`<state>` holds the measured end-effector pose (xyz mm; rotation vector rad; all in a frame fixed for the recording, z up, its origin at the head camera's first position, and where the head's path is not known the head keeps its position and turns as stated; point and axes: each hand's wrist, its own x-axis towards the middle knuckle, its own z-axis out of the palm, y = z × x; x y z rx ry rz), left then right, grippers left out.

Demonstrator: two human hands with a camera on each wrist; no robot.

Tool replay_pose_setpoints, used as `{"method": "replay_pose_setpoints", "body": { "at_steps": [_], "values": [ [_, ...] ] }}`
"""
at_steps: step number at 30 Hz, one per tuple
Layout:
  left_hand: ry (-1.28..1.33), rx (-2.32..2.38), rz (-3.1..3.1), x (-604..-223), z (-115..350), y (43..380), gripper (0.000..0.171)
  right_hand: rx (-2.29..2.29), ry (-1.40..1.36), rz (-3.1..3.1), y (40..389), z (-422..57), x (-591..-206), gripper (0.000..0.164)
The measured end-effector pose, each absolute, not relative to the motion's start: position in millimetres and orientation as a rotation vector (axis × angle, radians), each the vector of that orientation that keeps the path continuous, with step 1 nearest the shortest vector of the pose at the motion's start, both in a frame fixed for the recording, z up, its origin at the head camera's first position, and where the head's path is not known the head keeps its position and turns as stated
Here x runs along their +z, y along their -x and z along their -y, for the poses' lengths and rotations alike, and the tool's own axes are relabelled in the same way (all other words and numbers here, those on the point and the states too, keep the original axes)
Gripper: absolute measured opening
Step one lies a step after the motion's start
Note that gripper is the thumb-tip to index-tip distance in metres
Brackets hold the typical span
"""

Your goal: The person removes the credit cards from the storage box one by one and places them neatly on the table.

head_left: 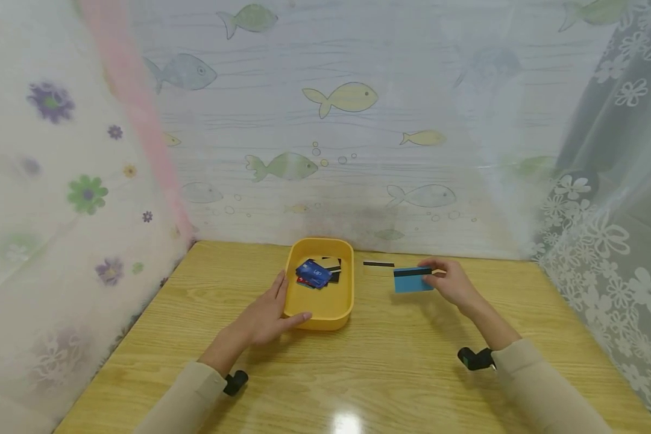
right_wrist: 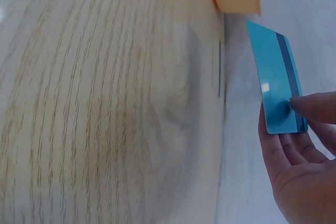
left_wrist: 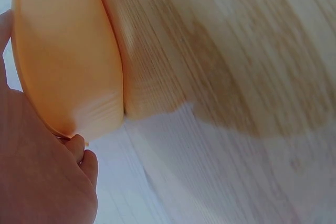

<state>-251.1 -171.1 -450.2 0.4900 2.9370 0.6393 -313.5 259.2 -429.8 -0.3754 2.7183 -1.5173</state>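
Note:
A blue card [head_left: 409, 281] with a black stripe along its top is pinched between the thumb and fingers of my right hand [head_left: 451, 281], held above the table. The right wrist view shows the same card [right_wrist: 278, 77] tilted, with the thumb on its striped face. My left hand [head_left: 266, 314] holds a yellow plastic bin [head_left: 319, 313] at its near left corner, thumb over the front rim and fingers along the left side. Inside the bin lies a loose pile of cards [head_left: 314, 274], a dark blue one on top. A pale card with a dark stripe [head_left: 378, 264] lies flat on the table right of the bin.
The wood-grain table [head_left: 358, 367] ends at the back against a fish-print curtain [head_left: 325, 181]. Flowered sheeting [head_left: 87, 193] hangs on the left and white-flowered lace [head_left: 602, 241] on the right. Black wrist devices [head_left: 474, 358] stick out near both sleeves.

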Motion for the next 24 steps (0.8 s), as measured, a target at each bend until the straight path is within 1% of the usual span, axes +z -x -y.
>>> {"method": "replay_pose_setpoints", "body": {
  "at_steps": [14, 24],
  "values": [
    [-0.49, 0.634, -2.935, -453.2, 171.6, 251.4, 0.12, -1.503, 0.285, -2.713, 328.9, -273.6, -437.3, 0.04],
    [-0.471, 0.621, -2.94, -451.2, 171.1, 250.8, 0.119, -1.542, 0.196, -2.716, 346.7, -274.9, -443.8, 0.039]
  ]
}}
